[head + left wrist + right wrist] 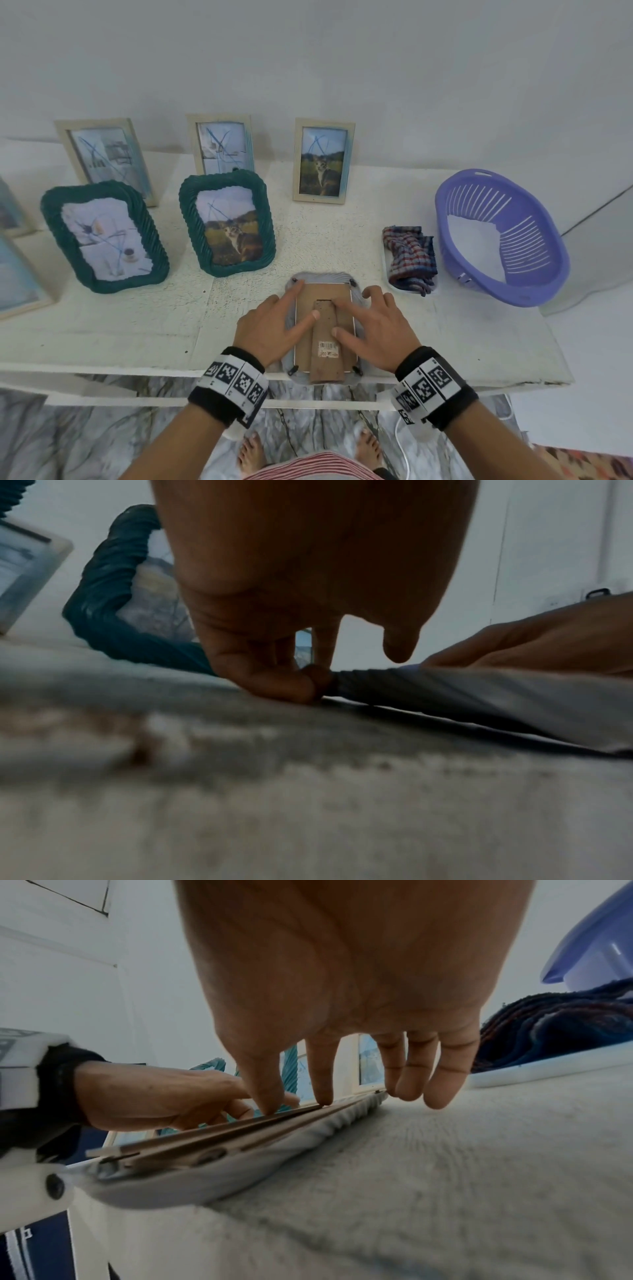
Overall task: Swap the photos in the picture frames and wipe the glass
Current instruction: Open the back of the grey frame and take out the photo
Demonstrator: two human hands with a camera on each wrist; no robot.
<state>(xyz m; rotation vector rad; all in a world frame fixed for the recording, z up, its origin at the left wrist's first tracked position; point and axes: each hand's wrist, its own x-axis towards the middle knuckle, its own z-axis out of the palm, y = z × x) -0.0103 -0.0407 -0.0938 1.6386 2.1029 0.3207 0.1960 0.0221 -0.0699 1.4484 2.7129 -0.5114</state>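
A grey ribbed picture frame lies face down at the table's front edge, its brown cardboard back and stand facing up. It overhangs the edge a little. My left hand rests along its left side, thumb pressing the back, a finger reaching the top-left clip. My right hand presses thumb and forefinger on the back, with the other fingers past the right rim. The left wrist view shows my left hand at the frame; the right wrist view shows my right hand on the frame.
Two green wicker frames stand behind, with three cream frames along the wall. More frames sit at far left. A checked cloth and a purple basket lie to the right.
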